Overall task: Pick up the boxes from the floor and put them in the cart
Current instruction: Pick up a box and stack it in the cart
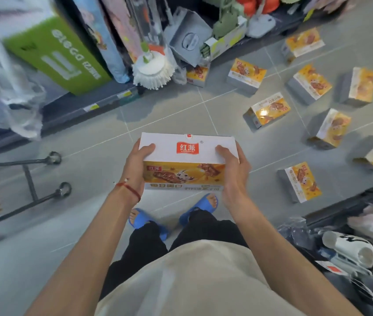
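We're holding box (pixel 187 153) up between both hands; left hand (pixel 135 165) gripping its left end, thumb curling over white top; right hand (pixel 234 169) gripping right end, thumb likewise on top; other boxes (pixel 268 111) lying scattered on floor (pixel 169 115) ahead and right of right hand; nearest box (pixel 300 182) sitting near, just right of right hand; cart (pixel 29 179) wheeled frame showing well left of left hand.

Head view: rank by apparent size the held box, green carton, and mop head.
1. green carton and held box: about alike, and the box is nearer the camera.
2. mop head: smallest.
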A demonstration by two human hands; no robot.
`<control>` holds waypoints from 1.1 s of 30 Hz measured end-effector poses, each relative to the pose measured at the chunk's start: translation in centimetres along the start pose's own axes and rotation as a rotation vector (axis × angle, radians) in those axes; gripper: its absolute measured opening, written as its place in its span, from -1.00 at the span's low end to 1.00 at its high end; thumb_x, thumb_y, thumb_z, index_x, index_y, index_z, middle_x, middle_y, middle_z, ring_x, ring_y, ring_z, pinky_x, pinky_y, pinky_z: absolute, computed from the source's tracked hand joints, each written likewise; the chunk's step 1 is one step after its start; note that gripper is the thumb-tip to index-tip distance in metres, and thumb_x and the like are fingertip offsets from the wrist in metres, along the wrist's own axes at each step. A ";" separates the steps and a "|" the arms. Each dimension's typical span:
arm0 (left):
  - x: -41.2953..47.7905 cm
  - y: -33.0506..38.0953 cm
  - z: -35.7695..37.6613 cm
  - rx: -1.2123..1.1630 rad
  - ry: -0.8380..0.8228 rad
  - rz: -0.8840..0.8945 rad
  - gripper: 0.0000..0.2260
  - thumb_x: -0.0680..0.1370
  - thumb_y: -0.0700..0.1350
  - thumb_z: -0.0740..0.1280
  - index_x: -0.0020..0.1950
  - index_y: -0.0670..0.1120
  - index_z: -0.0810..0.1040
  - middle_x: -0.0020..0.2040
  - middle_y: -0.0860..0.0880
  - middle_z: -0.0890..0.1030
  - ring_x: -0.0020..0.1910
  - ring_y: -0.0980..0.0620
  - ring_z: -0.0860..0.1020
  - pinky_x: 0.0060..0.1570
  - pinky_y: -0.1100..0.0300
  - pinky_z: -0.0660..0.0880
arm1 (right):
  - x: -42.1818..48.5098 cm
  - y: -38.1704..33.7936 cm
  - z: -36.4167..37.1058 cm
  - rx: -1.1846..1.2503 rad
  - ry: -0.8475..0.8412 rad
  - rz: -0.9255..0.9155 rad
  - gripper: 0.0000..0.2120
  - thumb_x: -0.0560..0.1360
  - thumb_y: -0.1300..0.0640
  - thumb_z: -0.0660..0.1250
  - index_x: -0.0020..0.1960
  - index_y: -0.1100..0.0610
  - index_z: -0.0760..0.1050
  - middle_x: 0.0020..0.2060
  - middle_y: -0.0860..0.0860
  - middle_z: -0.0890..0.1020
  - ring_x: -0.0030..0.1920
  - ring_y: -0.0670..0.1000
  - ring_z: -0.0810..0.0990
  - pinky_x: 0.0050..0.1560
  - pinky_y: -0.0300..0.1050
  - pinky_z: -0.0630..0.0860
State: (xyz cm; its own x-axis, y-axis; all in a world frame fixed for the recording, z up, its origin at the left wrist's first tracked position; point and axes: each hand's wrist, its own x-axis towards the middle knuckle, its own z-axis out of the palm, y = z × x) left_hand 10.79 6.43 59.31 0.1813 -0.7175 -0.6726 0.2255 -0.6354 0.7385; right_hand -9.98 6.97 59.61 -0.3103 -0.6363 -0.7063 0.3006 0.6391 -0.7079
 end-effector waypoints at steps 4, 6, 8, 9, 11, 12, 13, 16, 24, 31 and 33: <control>-1.5 0.0 -7.1 -0.115 0.096 0.023 -0.77 0.62 -0.04 0.25 0.28 0.09 0.50 0.00 0.01 0.73 -0.12 0.02 0.72 -0.22 0.15 0.63 | -3.5 1.2 5.8 -0.113 -0.107 -0.049 -0.69 0.58 0.02 0.38 0.31 -0.14 0.57 0.04 -0.02 0.75 -0.01 0.03 0.76 -0.14 -0.07 0.66; -2.5 -0.1 -11.2 -0.170 0.140 0.043 -0.75 0.62 -0.03 0.26 0.30 0.08 0.50 0.00 0.02 0.73 -0.12 0.02 0.72 -0.22 0.16 0.63 | -5.6 2.1 9.2 -0.160 -0.147 -0.063 -0.67 0.57 0.01 0.39 0.33 -0.16 0.57 0.05 -0.03 0.75 0.00 0.03 0.75 -0.19 -0.14 0.62; -3.6 -0.4 -15.7 -0.215 0.181 0.061 -0.72 0.59 -0.01 0.28 0.30 0.08 0.49 -0.02 0.03 0.73 -0.13 0.04 0.71 -0.23 0.15 0.62 | -7.8 3.5 12.8 -0.200 -0.176 -0.072 -0.66 0.56 0.01 0.40 0.32 -0.19 0.57 0.06 -0.04 0.74 0.02 0.04 0.74 -0.15 -0.10 0.62; -4.1 -0.6 -18.0 -0.237 0.204 0.067 -0.71 0.58 0.00 0.29 0.30 0.08 0.49 -0.04 0.04 0.73 -0.14 0.04 0.71 -0.22 0.15 0.61 | -9.0 4.4 14.7 -0.222 -0.192 -0.079 -0.67 0.56 0.00 0.41 0.30 -0.21 0.57 0.06 -0.05 0.74 0.03 0.04 0.73 -0.11 -0.06 0.63; -5.0 -0.9 -22.8 -0.285 0.253 0.080 -0.73 0.61 -0.03 0.29 0.31 0.08 0.48 -0.05 0.05 0.73 -0.15 0.04 0.70 -0.21 0.13 0.60 | -11.4 6.3 18.3 -0.248 -0.228 -0.086 -0.67 0.55 -0.01 0.42 0.30 -0.23 0.58 0.05 -0.07 0.74 0.02 0.03 0.73 -0.08 -0.03 0.65; -5.5 -1.0 -25.2 -0.306 0.279 0.087 -0.72 0.62 -0.04 0.28 0.33 0.07 0.48 -0.05 0.05 0.72 -0.14 0.04 0.70 -0.21 0.14 0.60 | -12.7 7.4 20.1 -0.259 -0.251 -0.090 -0.67 0.55 -0.01 0.42 0.30 -0.22 0.58 0.04 -0.09 0.74 0.01 0.01 0.74 -0.11 -0.05 0.65; -6.0 -1.1 -27.6 -0.324 0.303 0.092 -0.70 0.62 -0.05 0.28 0.36 0.06 0.47 -0.04 0.04 0.72 -0.14 0.04 0.70 -0.23 0.15 0.60 | -13.8 8.5 21.9 -0.274 -0.274 -0.097 -0.68 0.55 -0.01 0.42 0.29 -0.22 0.58 0.02 -0.10 0.74 -0.01 -0.01 0.74 -0.14 -0.08 0.64; -8.0 -1.3 -34.2 -0.367 0.380 0.104 -0.65 0.62 -0.04 0.30 0.41 0.00 0.45 0.02 -0.02 0.71 -0.15 0.04 0.70 -0.29 0.21 0.60 | -17.3 11.5 27.1 -0.314 -0.350 -0.102 -0.70 0.56 0.00 0.41 0.27 -0.22 0.59 -0.02 -0.14 0.74 -0.05 -0.04 0.74 -0.19 -0.14 0.61; -11.8 -1.0 -47.3 -0.498 0.575 0.173 -0.68 0.60 -0.05 0.32 0.37 0.05 0.49 0.10 -0.09 0.70 -0.06 -0.09 0.69 -0.16 0.12 0.62 | -24.1 16.6 39.4 -0.435 -0.556 -0.108 -0.55 0.52 0.04 0.43 0.40 -0.06 0.55 0.16 0.04 0.72 0.14 0.13 0.70 0.12 0.11 0.67; -10.9 0.7 -56.1 -0.496 0.761 0.199 -0.49 0.57 0.11 0.34 0.52 0.15 0.34 0.12 -0.03 0.71 0.01 -0.09 0.71 0.11 -0.03 0.62 | -26.4 19.0 50.6 -0.486 -0.718 -0.112 -0.61 0.54 0.07 0.42 0.36 -0.10 0.57 0.09 -0.02 0.74 0.05 0.02 0.72 -0.14 -0.13 0.61; -9.9 1.9 -58.7 -0.493 0.820 0.190 -0.45 0.55 0.16 0.35 0.52 0.15 0.33 0.16 -0.02 0.69 0.05 -0.11 0.70 0.16 -0.08 0.59 | -26.6 19.4 54.2 -0.492 -0.778 -0.120 -0.64 0.54 0.07 0.41 0.33 -0.10 0.59 0.09 -0.01 0.74 0.08 0.03 0.72 -0.05 -0.08 0.61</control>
State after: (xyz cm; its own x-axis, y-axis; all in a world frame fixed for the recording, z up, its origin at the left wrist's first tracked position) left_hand 65.64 29.11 64.61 0.8240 -0.2552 -0.5059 0.4653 -0.2049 0.8611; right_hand 53.00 12.90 64.31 0.4318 -0.7069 -0.5602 -0.1665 0.5480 -0.8197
